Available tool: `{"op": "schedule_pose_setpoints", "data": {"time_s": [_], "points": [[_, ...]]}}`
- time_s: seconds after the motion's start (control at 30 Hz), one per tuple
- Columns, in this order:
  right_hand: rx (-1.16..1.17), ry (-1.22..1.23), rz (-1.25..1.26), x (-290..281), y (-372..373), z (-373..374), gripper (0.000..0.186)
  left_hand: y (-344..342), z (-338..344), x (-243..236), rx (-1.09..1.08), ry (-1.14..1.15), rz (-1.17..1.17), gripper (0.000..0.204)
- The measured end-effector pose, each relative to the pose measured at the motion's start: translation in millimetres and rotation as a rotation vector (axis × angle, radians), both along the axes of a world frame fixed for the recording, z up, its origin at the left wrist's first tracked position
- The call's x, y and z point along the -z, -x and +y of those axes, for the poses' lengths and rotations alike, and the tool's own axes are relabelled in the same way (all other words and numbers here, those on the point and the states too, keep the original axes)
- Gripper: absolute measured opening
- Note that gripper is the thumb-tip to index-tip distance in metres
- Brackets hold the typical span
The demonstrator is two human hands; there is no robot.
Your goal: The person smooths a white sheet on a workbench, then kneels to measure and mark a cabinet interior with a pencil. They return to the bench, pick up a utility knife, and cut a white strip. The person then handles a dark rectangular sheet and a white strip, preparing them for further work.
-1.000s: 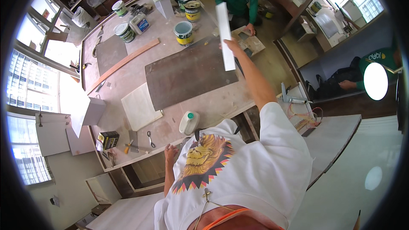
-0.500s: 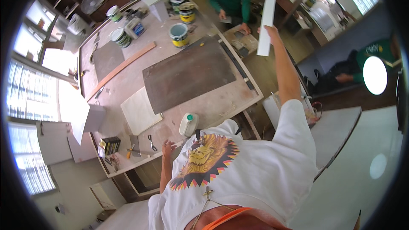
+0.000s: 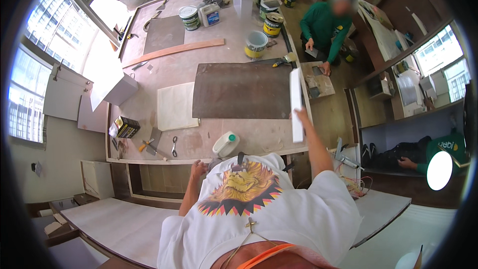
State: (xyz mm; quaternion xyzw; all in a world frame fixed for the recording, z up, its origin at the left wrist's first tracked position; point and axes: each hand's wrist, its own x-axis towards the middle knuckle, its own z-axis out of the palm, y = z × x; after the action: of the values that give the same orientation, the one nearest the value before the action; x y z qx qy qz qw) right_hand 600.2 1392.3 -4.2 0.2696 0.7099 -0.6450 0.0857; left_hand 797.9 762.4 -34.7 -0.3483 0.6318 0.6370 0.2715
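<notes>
A long white strip of board [image 3: 297,89] stands out over the table's right edge, its lower part gripped by my right hand [image 3: 300,116]. My right arm reaches forward with the fingers closed round the strip's side. By the near edge of the table rests my left hand [image 3: 199,168], holding nothing that I can see, its fingers loosely apart. Close to it is a pale plastic jug [image 3: 226,144] with a green cap. A large dark brown sheet [image 3: 241,91] lies flat beside the white strip, with a cream sheet [image 3: 177,105] to its left.
Paint cans, including an open grey one [image 3: 256,44], stand at the back of the table. Scissors [image 3: 174,146], knives and a black tin [image 3: 127,127] lie at the front left. A person in green [image 3: 326,29] crouches beyond the right edge; another person's legs [image 3: 398,157] show at far right.
My right hand has brought the white strip down and nearer, from over the floor beside the person in green to the table's right edge. My left hand has settled at the near edge.
</notes>
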Motion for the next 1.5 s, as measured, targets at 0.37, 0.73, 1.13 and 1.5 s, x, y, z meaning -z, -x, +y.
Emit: {"op": "schedule_pose_setpoints", "data": {"time_s": [0.37,0.73,1.13,1.5], "points": [[-0.347,-0.465,-0.128,99.2,-233.0,-106.2,0.042,-32.1,-0.7,12.8,-0.012,0.036,-0.060,0.057],[-0.263,-0.448,-0.064,90.3,-231.2,-97.7,0.049,41.0,33.1,-13.6,0.128,-0.005,0.020,0.058],[-0.255,-0.440,-0.219,23.5,-171.3,-113.6,0.039,21.0,40.7,-13.4,0.009,-0.141,0.114,0.061],[-0.196,-0.405,-0.175,62.8,-215.4,-114.1,0.049,10.8,21.0,2.0,0.015,-0.133,0.082,0.063]]}}
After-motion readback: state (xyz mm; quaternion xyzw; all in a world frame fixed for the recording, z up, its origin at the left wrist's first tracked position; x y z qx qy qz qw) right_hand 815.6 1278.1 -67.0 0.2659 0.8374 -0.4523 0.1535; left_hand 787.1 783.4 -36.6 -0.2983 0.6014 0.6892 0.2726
